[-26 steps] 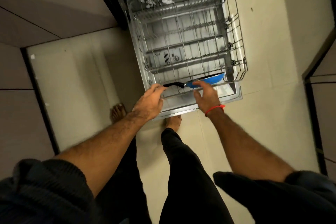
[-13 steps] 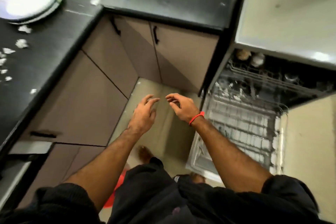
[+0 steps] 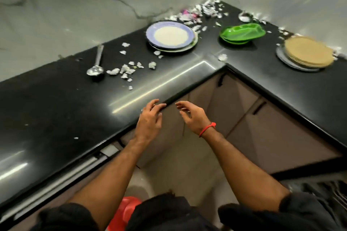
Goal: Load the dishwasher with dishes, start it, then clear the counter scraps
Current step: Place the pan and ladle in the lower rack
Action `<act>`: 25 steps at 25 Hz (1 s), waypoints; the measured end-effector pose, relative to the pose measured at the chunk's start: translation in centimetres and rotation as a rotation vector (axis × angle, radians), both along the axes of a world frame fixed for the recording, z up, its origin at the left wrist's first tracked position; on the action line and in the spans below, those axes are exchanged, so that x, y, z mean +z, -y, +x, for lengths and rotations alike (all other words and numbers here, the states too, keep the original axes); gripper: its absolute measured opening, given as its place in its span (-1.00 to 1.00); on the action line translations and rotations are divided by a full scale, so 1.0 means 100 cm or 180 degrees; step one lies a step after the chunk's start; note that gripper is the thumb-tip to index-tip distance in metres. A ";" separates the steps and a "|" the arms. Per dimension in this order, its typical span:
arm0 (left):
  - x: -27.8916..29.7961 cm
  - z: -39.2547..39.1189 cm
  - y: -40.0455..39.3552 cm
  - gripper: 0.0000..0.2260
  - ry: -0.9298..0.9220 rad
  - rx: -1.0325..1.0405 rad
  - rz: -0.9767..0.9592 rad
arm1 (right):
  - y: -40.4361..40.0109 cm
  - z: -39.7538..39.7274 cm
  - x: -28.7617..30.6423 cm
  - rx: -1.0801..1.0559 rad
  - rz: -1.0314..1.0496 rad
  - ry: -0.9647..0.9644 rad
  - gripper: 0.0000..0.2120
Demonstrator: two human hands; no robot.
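A black L-shaped counter fills the view. On it rest a stack of blue-rimmed plates, a stack of green divided plates, a stack of tan plates on a grey one, a steel ladle and a small steel bowl. White scraps are strewn over the counter and piled in the back corner. My left hand hovers at the counter's front edge, fingers apart and empty. My right hand, with a red wrist thread, is beside it, also empty. The dishwasher rack shows only as a sliver at lower right.
Brown cabinet doors with dark handles run under the counter. A red object sits on the pale floor near my legs. A marble-patterned wall backs the counter.
One second ago both hands were setting a blue pan in the lower dishwasher rack. They let go, and my view swung up and left to the counter with both hands raised, empty.
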State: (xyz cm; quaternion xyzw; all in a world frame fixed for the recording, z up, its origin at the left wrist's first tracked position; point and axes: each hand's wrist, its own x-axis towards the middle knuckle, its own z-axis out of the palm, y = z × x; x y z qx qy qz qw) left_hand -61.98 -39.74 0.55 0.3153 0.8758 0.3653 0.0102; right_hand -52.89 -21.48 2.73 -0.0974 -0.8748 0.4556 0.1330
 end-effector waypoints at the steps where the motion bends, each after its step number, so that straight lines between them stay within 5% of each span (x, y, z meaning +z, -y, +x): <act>1: 0.006 -0.014 0.009 -0.61 0.0020 0.0081 -0.0014 | 0.009 -0.020 0.004 0.0060 -0.0025 -0.0008 -0.69; 14: 0.032 -0.169 0.083 -0.59 0.0230 0.1334 -0.0318 | 0.056 -0.228 0.002 0.0854 -0.0603 0.0069 -0.67; 19: 0.027 -0.231 0.080 -0.48 0.0876 0.2071 -0.0127 | 0.057 -0.305 -0.008 0.1413 -0.0696 0.0336 -0.58; 25: 0.010 -0.284 0.076 -0.39 0.1412 0.2405 -0.0793 | 0.044 -0.369 -0.011 0.1794 -0.0575 0.0540 -0.57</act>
